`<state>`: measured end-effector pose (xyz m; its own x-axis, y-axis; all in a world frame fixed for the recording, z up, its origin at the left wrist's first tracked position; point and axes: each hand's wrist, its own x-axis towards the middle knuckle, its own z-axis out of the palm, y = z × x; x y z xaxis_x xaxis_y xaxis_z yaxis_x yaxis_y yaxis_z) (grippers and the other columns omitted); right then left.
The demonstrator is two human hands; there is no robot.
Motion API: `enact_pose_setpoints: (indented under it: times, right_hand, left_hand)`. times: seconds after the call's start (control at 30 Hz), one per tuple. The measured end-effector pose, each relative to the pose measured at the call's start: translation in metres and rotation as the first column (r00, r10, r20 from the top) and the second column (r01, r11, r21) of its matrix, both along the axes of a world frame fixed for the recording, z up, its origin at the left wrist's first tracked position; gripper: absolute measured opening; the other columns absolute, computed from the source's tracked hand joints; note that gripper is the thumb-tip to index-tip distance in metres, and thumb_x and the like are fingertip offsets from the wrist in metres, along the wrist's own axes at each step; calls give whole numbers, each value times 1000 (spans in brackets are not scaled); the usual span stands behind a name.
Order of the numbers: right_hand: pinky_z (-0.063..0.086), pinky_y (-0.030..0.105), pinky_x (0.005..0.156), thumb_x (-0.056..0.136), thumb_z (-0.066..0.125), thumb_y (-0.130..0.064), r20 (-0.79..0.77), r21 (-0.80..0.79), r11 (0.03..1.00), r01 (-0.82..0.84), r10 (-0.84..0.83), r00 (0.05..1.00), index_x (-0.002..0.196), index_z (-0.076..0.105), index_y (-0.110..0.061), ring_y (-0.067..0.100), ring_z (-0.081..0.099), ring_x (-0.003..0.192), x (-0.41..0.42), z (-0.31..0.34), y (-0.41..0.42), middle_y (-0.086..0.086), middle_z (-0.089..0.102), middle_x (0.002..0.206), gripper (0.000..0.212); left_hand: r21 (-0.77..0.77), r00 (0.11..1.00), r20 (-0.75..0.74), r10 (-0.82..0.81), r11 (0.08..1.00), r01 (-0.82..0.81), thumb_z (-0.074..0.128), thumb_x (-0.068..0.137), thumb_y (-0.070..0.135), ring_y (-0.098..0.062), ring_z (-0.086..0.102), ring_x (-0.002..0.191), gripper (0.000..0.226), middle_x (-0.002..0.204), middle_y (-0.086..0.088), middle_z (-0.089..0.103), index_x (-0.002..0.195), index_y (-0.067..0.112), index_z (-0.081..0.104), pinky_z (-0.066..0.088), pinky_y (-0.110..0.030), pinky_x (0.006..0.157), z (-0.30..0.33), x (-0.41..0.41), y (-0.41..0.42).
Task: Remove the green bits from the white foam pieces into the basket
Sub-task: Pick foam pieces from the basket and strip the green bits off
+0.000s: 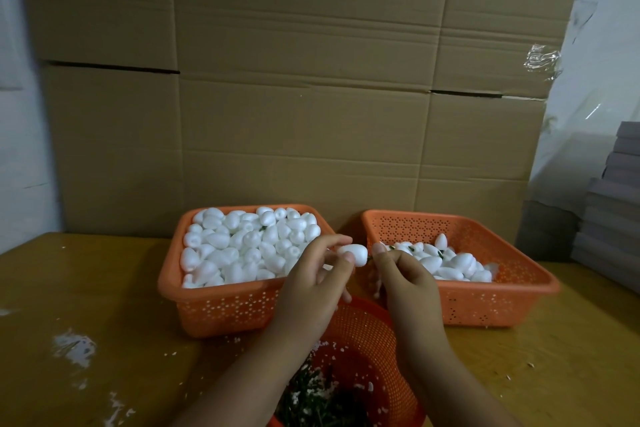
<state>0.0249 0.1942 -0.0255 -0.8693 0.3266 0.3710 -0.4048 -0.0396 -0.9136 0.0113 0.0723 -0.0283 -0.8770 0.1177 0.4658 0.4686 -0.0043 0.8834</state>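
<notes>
1. I see both hands raised together above the round orange basket, which sits nearest to me on the wooden surface.
2. The left hand pinches a white foam piece between thumb and fingers. The right hand is curled just beside it, seemingly pinching a thin green stem at the piece's end; the grip itself is too small for me to confirm.
3. The round basket already holds a dark heap of green bits mixed with white crumbs, so I judge a good share of the work done.
4. Beyond the round basket and to its left, a rectangular orange basket is heaped with foam pieces, mostly free of green as far as I can tell.
5. Beyond it and to its right, a second rectangular basket is far less full, and several pieces there show green stems. I take these as the remaining stock.
</notes>
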Motion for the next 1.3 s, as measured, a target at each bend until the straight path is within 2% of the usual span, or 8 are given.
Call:
enact_pose_setpoints:
  times: [0.13,0.27,0.37,0.43,0.53,0.77,1.07,1.3]
  right_hand:
    - [41,15,48,92,63,-31,20,-3,1000,5,-5,1000,62,59,-5,6,48,51,0,0,1,0,54,54,40]
    - [43,17,50,93,60,-34,29,7,1000,-10,10,1000,73,60,3,10,50,55,0,0,1,4,55,58,42]
    - [45,19,52,97,55,-24,15,-21,997,-68,68,998,84,62,2,12,51,57,0,1,-1,6,56,63,30]
    - [45,20,54,94,55,-14,9,-13,995,-97,97,995,89,64,-1,9,51,58,1,2,-2,2,57,64,17]
    - [45,17,55,92,57,-12,5,17,996,-91,90,996,87,67,-6,5,53,58,1,0,-2,-4,58,62,13]
    - [42,15,55,93,61,-17,-73,135,991,21,-11,997,81,69,-14,2,52,57,-1,-3,-2,-9,59,60,15]
    - [49,34,66,95,60,-14,-83,188,981,40,-25,996,83,68,-10,14,58,66,0,-4,-1,8,66,71,15]
    - [46,18,59,94,60,-13,-119,257,963,76,-47,992,80,67,-13,4,56,61,0,-6,0,0,64,68,15]
  left_hand:
    - [-11,1000,-1,-5,1000,5,57,79,39,-8,63,62,25,97,4,68,103,39,63,44,-16,56,0,-1,0]
    - [-20,1000,-29,5,1000,-5,57,80,37,-7,62,62,15,92,6,70,93,41,64,45,-17,56,0,-1,0]
    - [22,999,-30,45,999,-44,60,83,33,-9,62,61,12,90,7,71,93,35,66,44,-16,55,0,-2,-1]
    - [44,998,-18,62,997,-61,63,92,23,-9,62,63,10,88,7,72,95,32,66,43,-15,54,-1,-4,-3]
    - [25,997,-16,77,997,-76,60,95,14,-9,62,62,17,85,7,72,98,29,67,43,-16,54,-3,-4,-5]
    - [-79,987,-79,138,986,-145,60,95,18,-6,63,61,21,86,16,71,99,38,64,46,-25,62,-5,-6,-5]
    - [-88,985,-114,127,987,-138,60,95,18,-6,64,62,22,89,13,71,98,40,64,48,-23,62,-5,-3,-6]
    - [-86,985,-115,129,986,-140,60,95,18,-5,65,63,24,89,12,72,97,42,63,47,-20,61,-5,-3,-6]
